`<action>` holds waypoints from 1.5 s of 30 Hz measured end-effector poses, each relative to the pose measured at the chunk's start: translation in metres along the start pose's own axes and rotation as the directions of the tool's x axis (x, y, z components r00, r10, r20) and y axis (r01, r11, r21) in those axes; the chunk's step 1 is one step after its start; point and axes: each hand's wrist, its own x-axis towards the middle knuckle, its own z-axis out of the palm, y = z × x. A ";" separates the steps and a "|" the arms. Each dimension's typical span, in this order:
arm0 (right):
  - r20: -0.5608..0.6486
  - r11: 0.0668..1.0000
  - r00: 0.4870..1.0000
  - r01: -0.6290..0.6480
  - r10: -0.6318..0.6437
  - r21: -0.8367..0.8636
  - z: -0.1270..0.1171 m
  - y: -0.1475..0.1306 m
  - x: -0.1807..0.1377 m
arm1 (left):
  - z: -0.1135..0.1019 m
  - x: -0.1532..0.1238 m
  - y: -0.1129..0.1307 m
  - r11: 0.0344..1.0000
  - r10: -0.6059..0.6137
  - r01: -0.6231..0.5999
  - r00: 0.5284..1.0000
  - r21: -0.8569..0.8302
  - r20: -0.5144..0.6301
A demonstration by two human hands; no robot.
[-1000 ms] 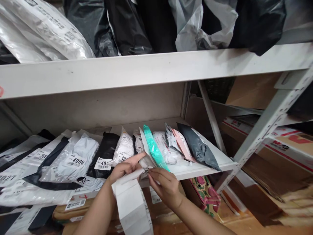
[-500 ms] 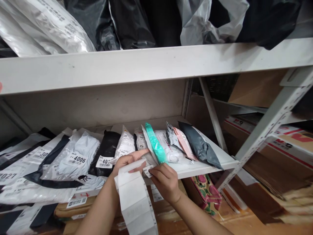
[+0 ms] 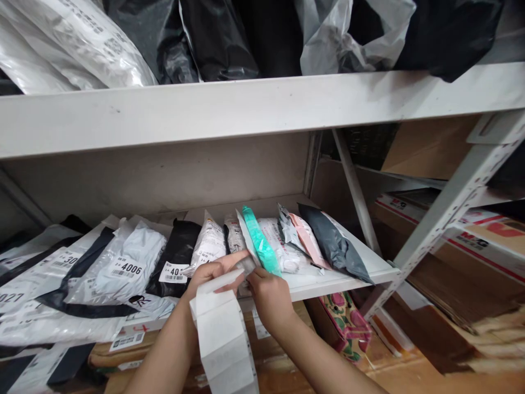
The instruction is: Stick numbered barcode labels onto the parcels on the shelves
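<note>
A strip of white label stickers hangs from my left hand, which is closed on its upper end. The fingers of that hand also reach against a small greyish plastic parcel at the shelf's front edge. My right hand is closed, its fingertips pinched together at the right side of this parcel. The label sticker it held is now hidden behind the fingers. Just behind stands a teal-and-white mailer, leaning. To the left is a white printed parcel, with a black parcel beside it.
Labelled bags, one marked 4006, crowd the shelf's left side. A pink parcel and a dark grey mailer lie to the right. The upper shelf's beam crosses overhead. Cartons are stacked beyond the upright.
My right hand has moved slightly left and up against the greyish parcel, and the small label between its fingers has gone out of sight. The left hand holds the strip as before.
</note>
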 end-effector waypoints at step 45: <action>0.207 0.961 0.971 0.162 -0.116 -0.222 0.028 0.008 -0.065 | -0.013 -0.018 -0.005 0.995 -0.039 0.054 0.983 0.080 -0.181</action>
